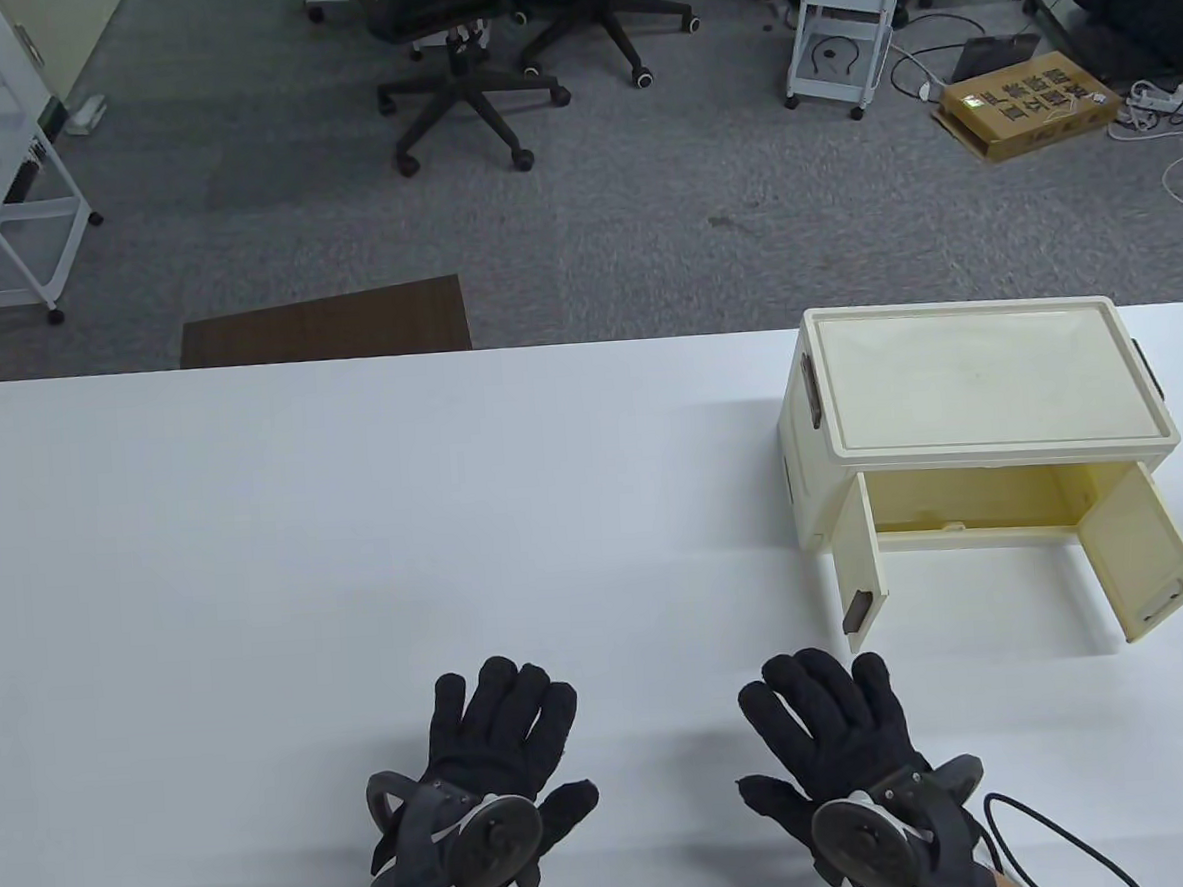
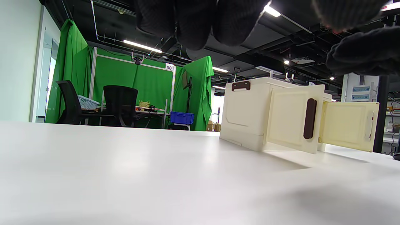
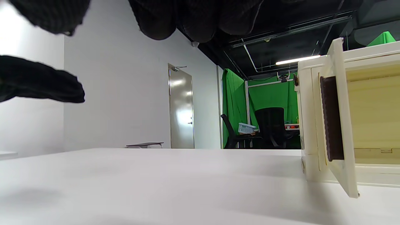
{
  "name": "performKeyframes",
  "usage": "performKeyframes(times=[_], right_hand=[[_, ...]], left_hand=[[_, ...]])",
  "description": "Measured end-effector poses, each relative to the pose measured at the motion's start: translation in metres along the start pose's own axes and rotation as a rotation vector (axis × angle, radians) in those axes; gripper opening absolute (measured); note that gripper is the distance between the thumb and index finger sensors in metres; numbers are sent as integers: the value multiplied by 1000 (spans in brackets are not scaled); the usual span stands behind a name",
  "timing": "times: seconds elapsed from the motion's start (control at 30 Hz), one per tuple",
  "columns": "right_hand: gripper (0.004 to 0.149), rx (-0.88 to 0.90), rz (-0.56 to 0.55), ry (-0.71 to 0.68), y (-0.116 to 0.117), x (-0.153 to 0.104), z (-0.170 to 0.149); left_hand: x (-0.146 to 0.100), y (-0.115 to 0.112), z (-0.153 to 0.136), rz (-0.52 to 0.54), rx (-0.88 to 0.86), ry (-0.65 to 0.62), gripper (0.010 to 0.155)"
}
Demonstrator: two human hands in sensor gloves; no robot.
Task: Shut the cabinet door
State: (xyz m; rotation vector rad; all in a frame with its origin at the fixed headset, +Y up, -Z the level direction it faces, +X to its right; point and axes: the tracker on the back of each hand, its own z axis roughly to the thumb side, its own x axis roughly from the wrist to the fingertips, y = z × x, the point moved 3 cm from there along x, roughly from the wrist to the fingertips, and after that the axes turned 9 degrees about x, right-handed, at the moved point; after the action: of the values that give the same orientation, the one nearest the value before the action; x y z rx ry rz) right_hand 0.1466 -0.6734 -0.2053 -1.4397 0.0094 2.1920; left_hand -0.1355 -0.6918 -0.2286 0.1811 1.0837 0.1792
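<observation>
Hands, two, black-gloved, at the near edge of the table. Left hand (image 1: pixel 491 770): palm down, fingers spread and extended flat, gripping nothing; grey disc tracker strapped to its back. Right hand (image 1: pixel 851 758): same pose, fingers open and splayed, holding nothing; tracker on its back, with a black cable (image 1: pixel 1056 836) trailing toward the near right corner. Both hands lie well apart from the cabinet.

Table (image 1: pixel 357 538): white, the largest item, spanning the table view; bears the hands and the cabinet.

Cabinet (image 1: pixel 978 380): cream plastic, on the table's far right, front opening facing the person. Flat recessed top; dark brown clips on both sides. Interior pale yellow, contents not visible.

Left door (image 1: pixel 857 557): open, swung out toward the person, roughly square to the cabinet front; nearer to the right hand than any other part. Dark brown handle (image 2: pixel 309 118), upright on the door's outer face near its free edge.

Right door (image 1: pixel 1139 555): open, angled outward to the right, inner face showing; a pale handle near its free edge.

Beyond the table: grey carpet, office chairs (image 1: pixel 469 70), white trolley (image 1: pixel 842 27), cardboard box (image 1: pixel 1029 101). Wrist views show green screens (image 2: pixel 134 90) and a grey room door (image 3: pixel 181 109).
</observation>
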Motion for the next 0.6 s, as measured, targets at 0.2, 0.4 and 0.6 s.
performKeyframes(times=[0.2, 0.4, 0.6], right_hand=[[79, 37, -125, 72, -23, 1, -24], [86, 95, -223, 239, -39, 4, -68], [111, 169, -201, 451, -34, 7, -108]], left_hand=[[0, 2, 0, 29, -6, -2, 84], [-1, 3, -1, 35, -15, -2, 83], [-1, 3, -2, 34, -31, -6, 83]])
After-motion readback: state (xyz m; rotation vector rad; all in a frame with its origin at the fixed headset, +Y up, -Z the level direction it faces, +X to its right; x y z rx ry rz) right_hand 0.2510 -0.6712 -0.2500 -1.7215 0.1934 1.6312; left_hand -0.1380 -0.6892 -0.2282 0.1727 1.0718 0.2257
